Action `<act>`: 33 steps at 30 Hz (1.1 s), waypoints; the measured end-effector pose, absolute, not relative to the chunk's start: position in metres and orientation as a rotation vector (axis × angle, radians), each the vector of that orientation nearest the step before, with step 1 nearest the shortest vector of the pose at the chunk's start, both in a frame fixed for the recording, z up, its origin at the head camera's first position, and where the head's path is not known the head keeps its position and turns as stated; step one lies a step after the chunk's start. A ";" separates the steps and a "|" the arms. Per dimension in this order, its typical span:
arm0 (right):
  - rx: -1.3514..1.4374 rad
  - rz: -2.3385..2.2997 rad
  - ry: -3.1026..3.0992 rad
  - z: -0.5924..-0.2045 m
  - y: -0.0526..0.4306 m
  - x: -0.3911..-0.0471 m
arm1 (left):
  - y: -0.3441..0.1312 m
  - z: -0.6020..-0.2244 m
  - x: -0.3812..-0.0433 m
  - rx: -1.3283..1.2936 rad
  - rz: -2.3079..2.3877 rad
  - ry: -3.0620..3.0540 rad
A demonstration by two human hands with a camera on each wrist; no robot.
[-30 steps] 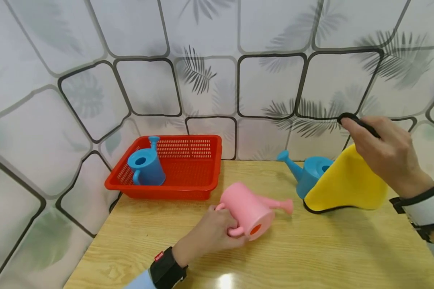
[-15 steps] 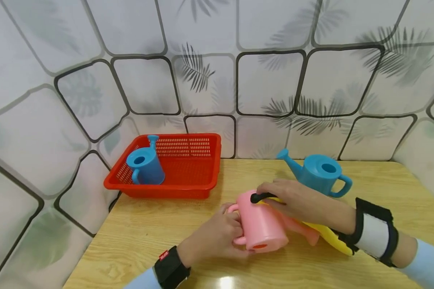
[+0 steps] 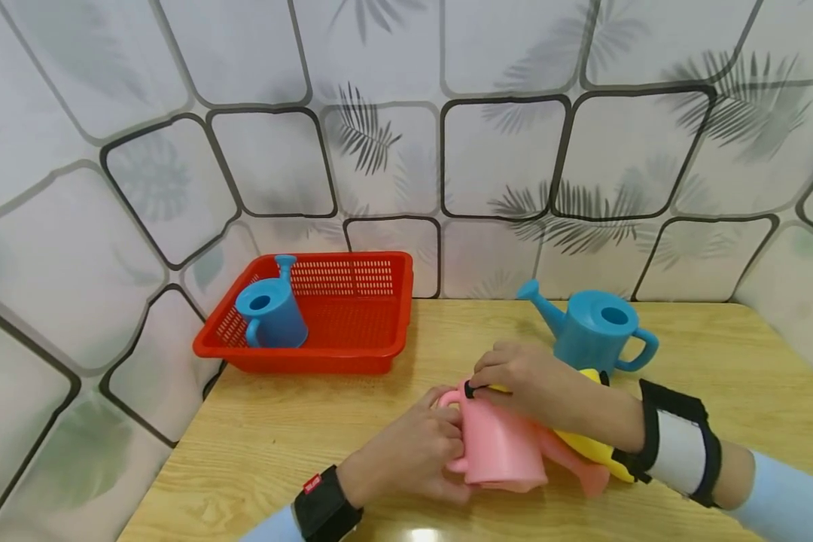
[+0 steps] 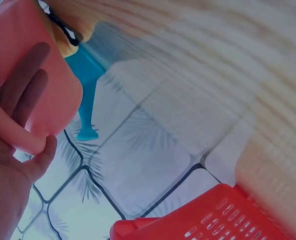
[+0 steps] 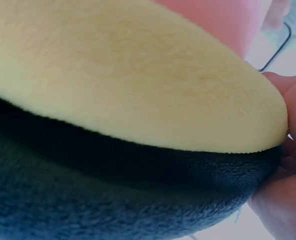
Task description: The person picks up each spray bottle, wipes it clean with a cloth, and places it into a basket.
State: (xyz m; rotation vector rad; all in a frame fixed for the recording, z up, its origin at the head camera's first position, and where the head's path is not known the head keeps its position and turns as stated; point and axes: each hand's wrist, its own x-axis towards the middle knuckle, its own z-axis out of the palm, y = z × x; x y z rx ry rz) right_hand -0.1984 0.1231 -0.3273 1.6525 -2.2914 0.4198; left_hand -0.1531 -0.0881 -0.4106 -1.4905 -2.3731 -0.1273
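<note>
A pink watering can (image 3: 504, 446) is tilted low over the table in the head view, its spout pointing right. My left hand (image 3: 413, 452) grips its handle; in the left wrist view the fingers (image 4: 27, 87) pass through the handle loop and lie along the body. From the other side my right hand (image 3: 531, 384) pinches a yellow cloth (image 3: 588, 449) with a dark edge and presses it against the top end of the can. Close up in the right wrist view, the cloth (image 5: 138, 80) shows a yellow face and a dark face, and hides most of the can.
At the back left of the wooden table (image 3: 264, 452) stands a red basket (image 3: 312, 363). Inside it, at the left, sits a blue watering can (image 3: 274, 316). Another blue watering can (image 3: 596, 331) stands on the table behind my right hand. A patterned wall covering (image 3: 501, 165) rises behind.
My right hand has come down from the upper right with the cloth onto the pink can. The can has turned more upright and shifted slightly right and nearer, still in my left hand.
</note>
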 end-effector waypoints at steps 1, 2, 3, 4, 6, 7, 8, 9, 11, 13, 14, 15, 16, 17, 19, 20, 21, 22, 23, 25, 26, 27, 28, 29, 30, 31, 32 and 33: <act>1.667 0.405 -2.290 -0.327 0.122 -0.195 | -0.088 -0.410 -0.154 -1.488 -0.123 -2.369; 1.692 0.386 -2.290 -0.327 0.122 -0.190 | -0.089 -0.410 -0.154 -1.484 -0.121 -2.369; 1.715 0.377 -2.312 -0.326 0.121 -0.186 | -0.089 -0.411 -0.155 -1.479 -0.121 -2.366; 1.738 0.371 -2.334 -0.326 0.120 -0.181 | -0.089 -0.411 -0.156 -1.477 -0.127 -2.368; 1.783 0.373 -2.352 -0.326 0.120 -0.172 | -0.091 -0.411 -0.157 -1.472 -0.139 -2.370; 1.814 0.385 -2.352 -0.326 0.120 -0.168 | -0.091 -0.412 -0.158 -1.470 -0.147 -2.370; 1.842 0.396 -2.351 -0.327 0.121 -0.164 | -0.092 -0.413 -0.158 -1.468 -0.155 -2.376; 1.865 0.420 -2.353 -0.328 0.121 -0.161 | -0.092 -0.413 -0.159 -1.468 -0.165 -2.378; 1.908 0.447 -2.312 -0.331 0.122 -0.156 | -0.094 -0.413 -0.159 -1.466 -0.180 -2.375; 1.934 0.470 -2.295 -0.332 0.123 -0.152 | -0.095 -0.414 -0.159 -1.462 -0.191 -2.369; 1.939 0.481 -2.292 -0.333 0.124 -0.150 | -0.095 -0.414 -0.159 -1.462 -0.192 -2.364; 1.941 0.491 -2.293 -0.334 0.124 -0.149 | -0.096 -0.414 -0.159 -1.460 -0.196 -2.364; 1.941 0.497 -2.292 -0.334 0.124 -0.148 | -0.097 -0.414 -0.159 -1.457 -0.195 -2.365; 1.940 0.500 -2.290 -0.334 0.125 -0.148 | -0.097 -0.414 -0.159 -1.453 -0.198 -2.376; 1.938 0.507 -2.293 -0.334 0.125 -0.148 | -0.099 -0.413 -0.159 -1.447 -0.206 -2.402; 1.937 0.507 -2.294 -0.334 0.125 -0.148 | -0.099 -0.413 -0.159 -1.445 -0.213 -2.416; 1.937 0.509 -2.297 -0.334 0.125 -0.148 | -0.099 -0.413 -0.159 -1.442 -0.215 -2.424; 1.936 0.509 -2.299 -0.335 0.125 -0.148 | -0.100 -0.413 -0.159 -1.443 -0.213 -2.425; 1.936 0.506 -2.299 -0.335 0.125 -0.148 | -0.100 -0.413 -0.159 -1.444 -0.215 -2.424; 1.936 0.505 -2.296 -0.335 0.125 -0.148 | -0.100 -0.413 -0.159 -1.447 -0.206 -2.407; 1.938 0.503 -2.296 -0.336 0.125 -0.148 | -0.100 -0.414 -0.159 -1.448 -0.203 -2.400; 1.939 0.502 -2.296 -0.336 0.125 -0.148 | -0.100 -0.414 -0.159 -1.450 -0.199 -2.392; 1.939 0.500 -2.296 -0.337 0.125 -0.148 | -0.100 -0.415 -0.159 -1.450 -0.199 -2.389; 1.938 0.497 -2.296 -0.337 0.125 -0.148 | -0.100 -0.415 -0.159 -1.450 -0.200 -2.389; 1.938 0.493 -2.299 -0.337 0.125 -0.149 | -0.100 -0.415 -0.159 -1.449 -0.202 -2.392; 1.937 0.489 -2.302 -0.337 0.125 -0.149 | -0.100 -0.415 -0.159 -1.449 -0.207 -2.398; 1.935 0.482 -2.303 -0.338 0.125 -0.149 | -0.101 -0.415 -0.159 -1.448 -0.210 -2.401; 1.933 0.476 -2.304 -0.338 0.126 -0.149 | -0.101 -0.415 -0.159 -1.448 -0.212 -2.404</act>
